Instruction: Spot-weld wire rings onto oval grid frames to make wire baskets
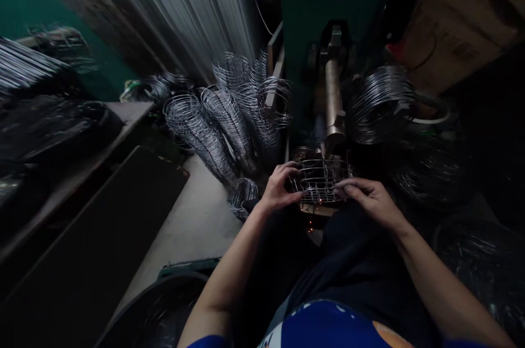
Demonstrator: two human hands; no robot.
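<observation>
A small round wire basket (320, 178) sits between my hands, under the metal arm of a green spot-welding machine (334, 96). My left hand (282, 186) curls its thumb and fingers around the basket's left side. On the right, my right hand (367, 197) pinches the basket's rim or a wire there; which one, I cannot make out. The machine's electrode tip (322, 150) reaches down at the basket's far side. Orange sparks (310, 226) fall below it.
Tall nested stacks of wire rings (200, 134) stand left of the machine. Coiled wire rings (381, 104) hang at its right. A dark board (106, 238) leans at the left, and a black tub (164, 304) stands at lower left. Cardboard boxes (463, 36) are at back right.
</observation>
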